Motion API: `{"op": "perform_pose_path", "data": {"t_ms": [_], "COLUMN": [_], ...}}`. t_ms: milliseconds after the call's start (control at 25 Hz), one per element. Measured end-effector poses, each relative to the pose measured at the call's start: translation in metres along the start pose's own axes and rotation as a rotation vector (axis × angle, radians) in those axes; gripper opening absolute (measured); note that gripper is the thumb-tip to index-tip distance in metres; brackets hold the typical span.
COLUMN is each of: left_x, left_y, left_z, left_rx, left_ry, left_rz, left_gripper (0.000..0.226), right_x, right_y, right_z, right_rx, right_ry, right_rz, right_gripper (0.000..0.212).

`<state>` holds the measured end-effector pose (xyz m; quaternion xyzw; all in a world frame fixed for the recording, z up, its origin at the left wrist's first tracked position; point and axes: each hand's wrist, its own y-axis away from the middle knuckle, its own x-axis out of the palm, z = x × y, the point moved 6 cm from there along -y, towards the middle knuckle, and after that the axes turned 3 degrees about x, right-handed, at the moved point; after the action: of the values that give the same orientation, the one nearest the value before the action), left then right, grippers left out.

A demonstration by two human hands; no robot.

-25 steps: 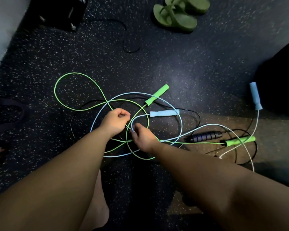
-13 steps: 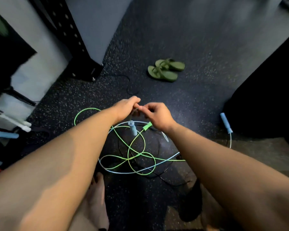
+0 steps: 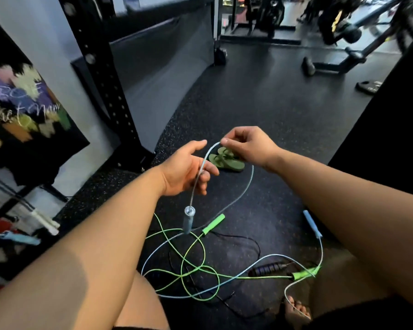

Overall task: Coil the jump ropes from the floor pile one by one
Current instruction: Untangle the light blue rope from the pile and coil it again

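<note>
Dark gym floor [image 3: 260, 110] with little specks lies under everything, and all the ropes are well below the fingers.

The right hand [image 3: 246, 146] is up high. Its thumb and first finger pinch the blue rope [image 3: 249, 179] at the top of a bend. The left hand [image 3: 184, 170] is just beside it, half open with the palm up. The rope runs down past its curled fingers [image 3: 206, 169], but I cannot tell if they really hold it. One blue handle [image 3: 188, 220] hangs under the left fingers, just above the floor. The other blue handle [image 3: 312, 226] lies on the floor, below the right arm.

I think the job has only just begun. No rope looks wound up yet. The blue rope has one bend in it, and most of it lies in the pile. The green rope [image 3: 181, 265] and the black rope [image 3: 268, 269] lie loose and crossed over each other, so they are left to do.

Green sandals [image 3: 227, 160] sit on the floor behind the fingers.

Far to the left of the fingers is a dark poster [image 3: 26, 110] with what looks like "Viet Nam" on it. The word above that is too blurry to read.
</note>
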<state>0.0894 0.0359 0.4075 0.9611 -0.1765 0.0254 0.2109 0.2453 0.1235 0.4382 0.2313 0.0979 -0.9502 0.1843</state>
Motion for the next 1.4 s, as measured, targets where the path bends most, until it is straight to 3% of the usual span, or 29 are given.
{"op": "perform_pose_path", "data": {"t_ms": [120, 240, 480, 600, 760, 1040, 1160, 1400], "left_x": [0.015, 0.008, -0.008, -0.021, -0.034, -0.034, -0.020, 0.012], "left_y": [-0.002, -0.007, -0.014, -0.015, -0.012, -0.015, -0.019, -0.012], "left_z": [-0.015, -0.025, -0.034, -0.041, -0.042, -0.030, -0.019, -0.010], "left_rx": [0.092, 0.162, 0.293, 0.331, 0.317, 0.236, 0.150, 0.053], "left_ry": [0.152, 0.262, 0.447, 0.475, 0.418, 0.315, 0.224, 0.110], "left_rz": [0.012, -0.049, -0.145, -0.211, -0.290, -0.355, -0.251, 0.086], "left_gripper": [0.063, 0.064, 0.090, 0.103, 0.107, 0.111, 0.116, 0.124], "right_x": [0.000, 0.009, 0.057, 0.076, 0.086, 0.087, 0.074, 0.017], "right_y": [-0.001, 0.004, 0.010, 0.016, 0.032, 0.045, 0.038, 0.018], "right_z": [-0.009, -0.028, -0.041, -0.041, -0.021, 0.031, 0.052, 0.065], "right_rx": [-0.013, 0.104, 0.234, 0.278, 0.124, -0.181, -0.372, -0.414], "right_ry": [0.128, 0.158, 0.055, 0.203, 0.563, 0.792, 0.796, 0.602], "right_rz": [-0.116, -0.072, 0.144, 0.355, 0.538, 0.519, 0.387, 0.231], "right_gripper": [0.028, 0.043, 0.034, 0.030, 0.025, 0.035, 0.036, 0.030]}}
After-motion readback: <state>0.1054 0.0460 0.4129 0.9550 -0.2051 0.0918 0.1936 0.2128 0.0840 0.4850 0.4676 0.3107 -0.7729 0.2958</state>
